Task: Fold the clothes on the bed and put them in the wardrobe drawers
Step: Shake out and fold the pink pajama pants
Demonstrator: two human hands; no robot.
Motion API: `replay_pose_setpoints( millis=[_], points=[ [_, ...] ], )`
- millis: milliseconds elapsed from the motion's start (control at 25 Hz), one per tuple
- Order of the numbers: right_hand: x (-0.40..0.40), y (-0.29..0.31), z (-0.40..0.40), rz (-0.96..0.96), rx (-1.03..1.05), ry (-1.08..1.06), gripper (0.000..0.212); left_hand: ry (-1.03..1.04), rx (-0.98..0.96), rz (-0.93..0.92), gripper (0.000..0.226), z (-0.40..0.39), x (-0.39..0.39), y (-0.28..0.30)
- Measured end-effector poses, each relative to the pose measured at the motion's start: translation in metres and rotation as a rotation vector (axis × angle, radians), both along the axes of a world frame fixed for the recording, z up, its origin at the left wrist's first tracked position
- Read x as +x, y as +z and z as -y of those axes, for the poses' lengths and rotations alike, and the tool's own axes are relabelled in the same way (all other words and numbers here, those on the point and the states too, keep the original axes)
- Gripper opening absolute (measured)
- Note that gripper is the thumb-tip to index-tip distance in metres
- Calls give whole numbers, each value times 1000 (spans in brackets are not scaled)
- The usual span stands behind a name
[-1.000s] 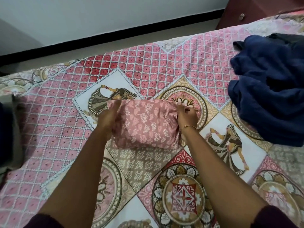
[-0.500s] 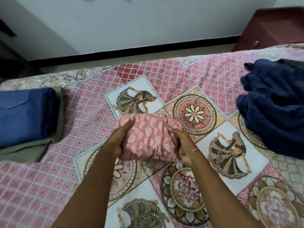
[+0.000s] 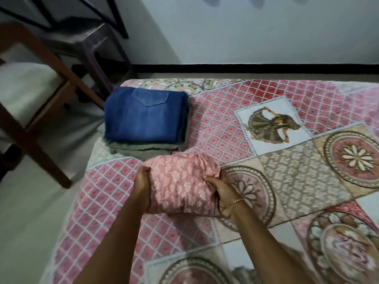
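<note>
The left hand (image 3: pixel 141 187) and right hand (image 3: pixel 222 193) clamp opposite sides of the pink folded garment (image 3: pixel 180 185); it appears soft, light and prone to unfolding, so support from beneath is advisable.

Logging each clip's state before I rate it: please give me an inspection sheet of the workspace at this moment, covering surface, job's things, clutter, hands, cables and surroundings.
Surface: bed covered by a patterned pink bedspread with medallions and dancer panels.
Job's things: folded pink floral garment held at the bedspread near the bed's left edge; folded blue jeans stacked on a folded grey garment just beyond it.
Clutter: nothing seen.
Hands: left hand grips the pink garment's left side; right hand, bangle on the wrist, grips its right side.
Cables: nothing seen.
Surroundings: wooden chair and dark plastic stool on the floor left of the bed; pale wall with a black skirting.
</note>
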State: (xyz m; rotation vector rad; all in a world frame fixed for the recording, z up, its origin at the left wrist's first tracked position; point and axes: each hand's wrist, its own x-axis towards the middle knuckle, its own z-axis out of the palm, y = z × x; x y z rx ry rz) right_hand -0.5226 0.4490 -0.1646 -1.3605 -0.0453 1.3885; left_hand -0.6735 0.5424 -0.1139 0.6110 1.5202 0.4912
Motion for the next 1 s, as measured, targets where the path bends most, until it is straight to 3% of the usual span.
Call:
replay_pose_setpoints(
  millis=[160, 320, 520, 640, 880, 1000],
  points=[
    [-77, 0, -54, 8, 0, 57, 40, 83, 52, -24, 43, -52, -80, -16],
    [-120, -14, -98, -8, -61, 83, 26, 73, 152, -133, 50, -102, -126, -38],
    [-129, -35, -109, 47, -173, 50, 9, -42, 311, -286, 48, -121, -137, -71],
    [-127, -32, -111, 73, -144, 26, 13, -61, 371, -372, 47, -121, -134, -81],
    [-133, -21, -98, 419, -161, -25, 8, 106, 571, -758, 56, -105, -131, -71],
    [-119, -25, -78, 581, -254, -96, 21, 46, 736, -918, 50, -83, -126, -64]
  ],
)
